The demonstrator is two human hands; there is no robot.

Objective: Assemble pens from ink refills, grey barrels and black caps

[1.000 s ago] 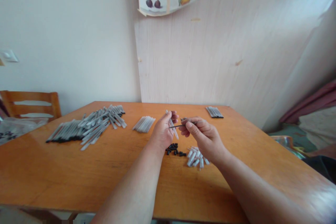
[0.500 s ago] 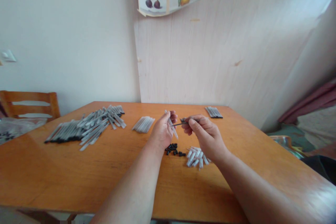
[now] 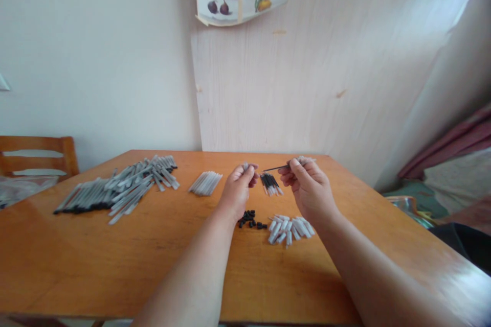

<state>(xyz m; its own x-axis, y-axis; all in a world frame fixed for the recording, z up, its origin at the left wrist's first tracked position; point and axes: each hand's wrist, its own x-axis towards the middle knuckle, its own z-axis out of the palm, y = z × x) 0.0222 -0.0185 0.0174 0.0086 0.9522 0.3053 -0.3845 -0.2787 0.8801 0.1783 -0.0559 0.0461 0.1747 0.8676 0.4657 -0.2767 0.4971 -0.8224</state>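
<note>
My right hand [image 3: 307, 181] pinches a thin black pen refill [image 3: 274, 168] that points left toward my other hand. My left hand [image 3: 241, 184] is closed around a translucent white pen barrel [image 3: 246, 166], of which only a pale bit shows above the fingers. The refill's tip is apart from the left fingers. On the table between the hands lies a row of black refills [image 3: 270, 183] with pale ends. Small black plugs [image 3: 249, 218] are scattered below my left hand, beside a heap of short whitish pen parts [image 3: 289, 229].
A bundle of translucent barrels [image 3: 206, 183] lies left of my hands on the wooden table [image 3: 184, 265]. Farther left is a large pile of pens [image 3: 134, 181], many with black ends. A wooden chair [image 3: 38, 152] stands at the left, and a black container [image 3: 460, 245] at the right.
My hands have moved apart. The refill has drawn away from the barrel, and the left fingers have closed over the barrel. The view has shifted slightly, and the row of refills shows between the hands.
</note>
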